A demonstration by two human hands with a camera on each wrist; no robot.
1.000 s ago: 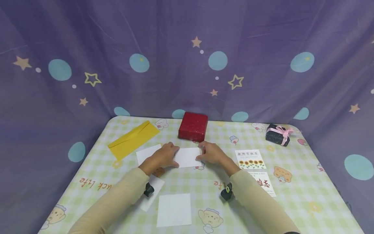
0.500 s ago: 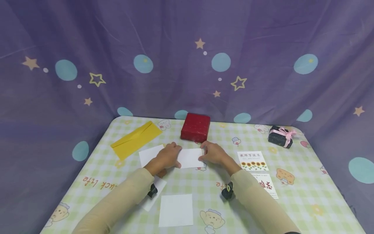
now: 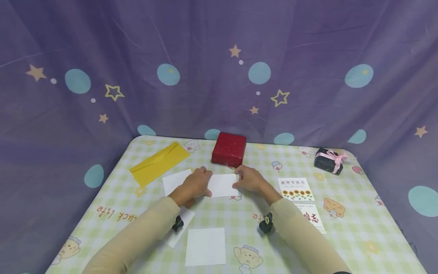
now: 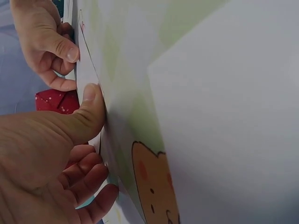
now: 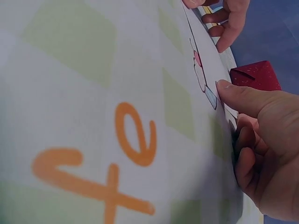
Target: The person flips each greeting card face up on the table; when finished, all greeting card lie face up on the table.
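Observation:
A small white paper (image 3: pixel 222 185) lies flat on the checked tablecloth (image 3: pixel 345 232), just in front of a red box (image 3: pixel 229 148). My left hand (image 3: pixel 202 183) holds its left end, and the left wrist view shows that thumb (image 4: pixel 88 100) on the paper's edge with the fingers curled below. My right hand (image 3: pixel 240 180) holds the right end. In the right wrist view its thumb (image 5: pixel 226 88) touches the paper's edge, the other fingers are curled, and the red box (image 5: pixel 257 74) stands just behind. The undersides of the fingers are hidden.
A yellow envelope (image 3: pixel 159 163) lies at the back left and a black gift box with a pink ribbon (image 3: pixel 328 160) at the back right. A sunflower card (image 3: pixel 295 188) and a red-lettered card (image 3: pixel 309 217) lie on the right. White sheets lie near me (image 3: pixel 205 246) and under my left arm (image 3: pixel 172 179).
Both hands stay on the ends of the white paper. Only the head view has shifted slightly.

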